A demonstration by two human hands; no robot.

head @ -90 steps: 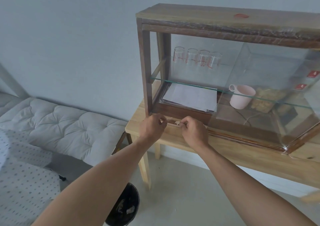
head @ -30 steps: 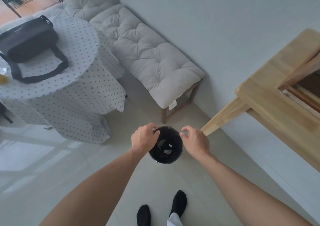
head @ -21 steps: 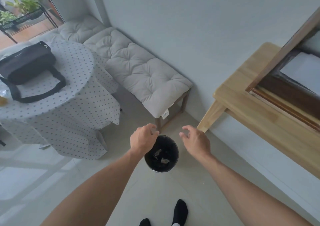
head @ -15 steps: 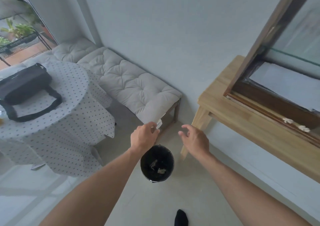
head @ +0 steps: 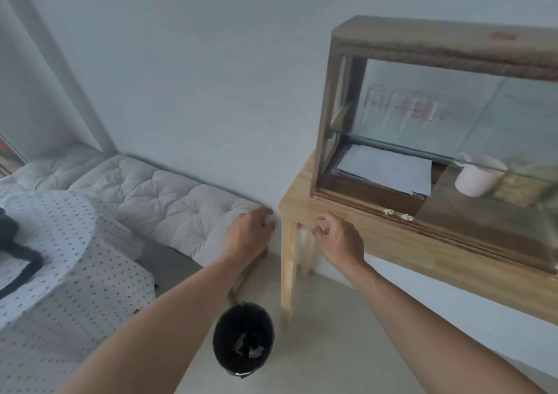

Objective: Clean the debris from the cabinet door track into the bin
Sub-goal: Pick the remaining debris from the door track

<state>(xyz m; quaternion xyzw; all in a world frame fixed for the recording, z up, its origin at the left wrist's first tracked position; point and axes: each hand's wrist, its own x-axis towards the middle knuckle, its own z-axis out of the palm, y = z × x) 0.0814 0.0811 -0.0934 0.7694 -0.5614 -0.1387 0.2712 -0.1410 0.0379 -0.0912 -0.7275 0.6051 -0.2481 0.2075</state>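
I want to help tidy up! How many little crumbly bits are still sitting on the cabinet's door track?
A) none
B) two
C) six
B: two pale debris bits sit side by side on the cabinet door track.

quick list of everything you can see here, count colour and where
cabinet: 1, dark wood and glass, on the table
table: 1, light wood, right, against the wall
debris: 2 pale bits, in the cabinet door track
papers: 1 stack, white, cabinet bottom left
mug: 1, pink, cabinet bottom, behind glass
glasses: about 4, clear, red markings, upper shelf, blurred
bin: 1, black, on the floor by the table leg, scraps inside
bench cushion: 1, off-white, along the wall
tablecloth: 1, white, dotted, left
left hand: 1, curled, beside the table corner
right hand: 1, loosely curled, before the table edge
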